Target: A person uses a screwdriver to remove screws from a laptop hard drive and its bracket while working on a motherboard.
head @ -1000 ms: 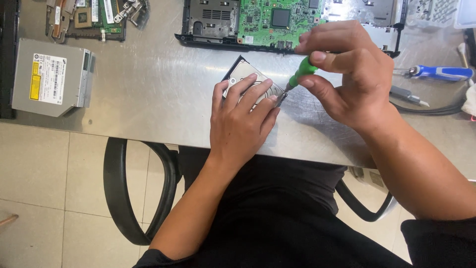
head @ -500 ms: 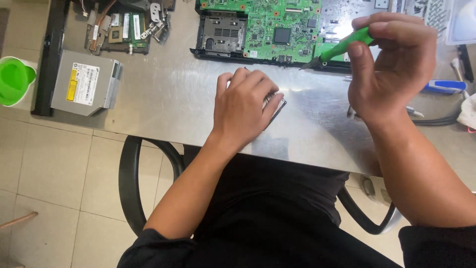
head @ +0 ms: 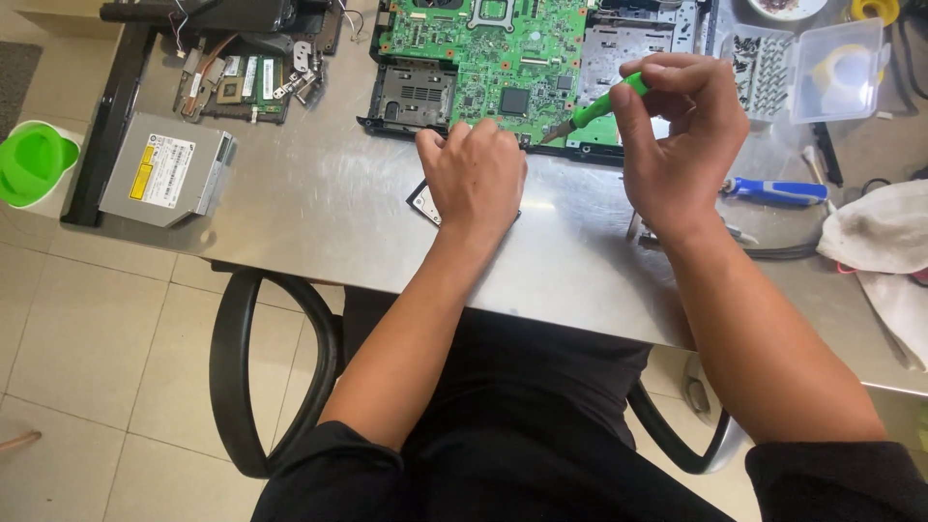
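Note:
My left hand (head: 476, 172) lies palm down over a small flat drive (head: 422, 200) on the steel table (head: 319, 222); only the drive's left corner shows beside the hand. My right hand (head: 677, 140) grips a green-handled screwdriver (head: 597, 107), its tip pointing down-left at the front edge of a green circuit board (head: 493, 58) set in an opened black laptop base (head: 411, 97). The fingertips of my left hand reach the laptop base's near edge.
A grey optical drive (head: 169, 169) lies at the left with loose parts (head: 242, 82) behind it. A clear box of screws (head: 802, 63), a blue-handled tool (head: 778, 190), cables and a white cloth (head: 875, 242) sit at the right. A green cup (head: 34, 159) stands off the table's left end.
My right hand lifted the screwdriver off the small drive and carried it up to the circuit board's edge. My left hand slid the drive toward the laptop base. The view shifted down and left.

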